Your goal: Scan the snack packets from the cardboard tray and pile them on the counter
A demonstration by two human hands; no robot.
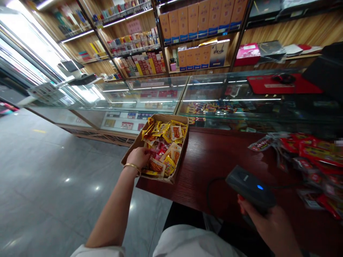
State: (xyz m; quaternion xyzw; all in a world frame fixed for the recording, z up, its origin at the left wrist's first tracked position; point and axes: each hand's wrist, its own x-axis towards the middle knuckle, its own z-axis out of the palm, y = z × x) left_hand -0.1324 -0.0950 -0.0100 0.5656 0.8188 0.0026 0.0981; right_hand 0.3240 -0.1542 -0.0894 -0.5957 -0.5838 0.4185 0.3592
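Over at the table's left edge, the left hand point(139, 157) is dug into the box point(134, 144) of packets point(166, 146), fingers curled round one I think. That box hangs partly off the table point(214, 160), so a hard tug could tip it. Right hand point(270, 225) grips the scanner point(250, 187); its cable could snag. Red packs point(313, 150) lie far right.

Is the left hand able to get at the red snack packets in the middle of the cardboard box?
Probably yes. The left hand is already inside the open cardboard box, its fingers on the packets, and the red snack packets lie uncovered just beside it. Nothing stands between them.
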